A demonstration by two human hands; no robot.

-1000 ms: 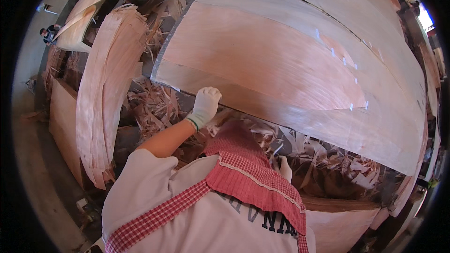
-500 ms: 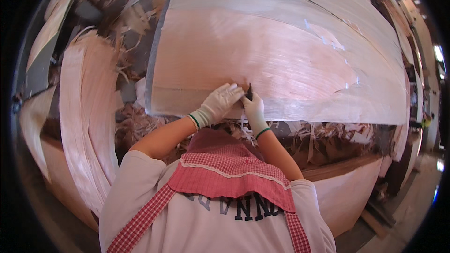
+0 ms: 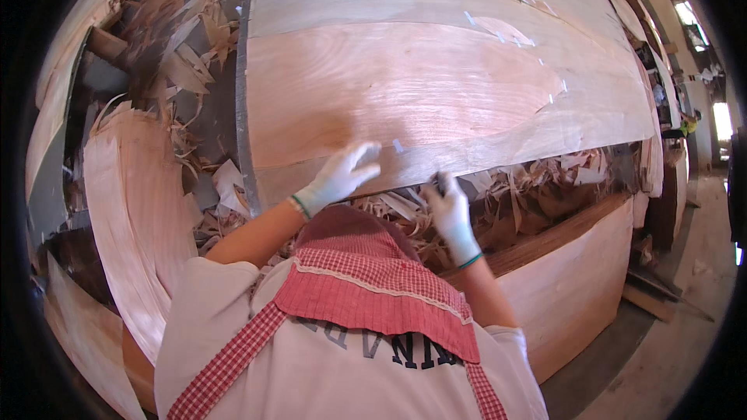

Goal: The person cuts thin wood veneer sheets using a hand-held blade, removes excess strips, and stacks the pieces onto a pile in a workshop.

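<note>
Pinkish veneer sheet (image 3: 373, 85), streaky, pale along near edge; left hand (image 3: 336, 179) spread, right hand (image 3: 451, 215) gripping small dark tool (image 3: 444, 181)

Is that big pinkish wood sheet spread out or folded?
Spread out: the pinkish sheet lies broad and flat beyond the left hand, its grain showing, with no fold visible.
</note>
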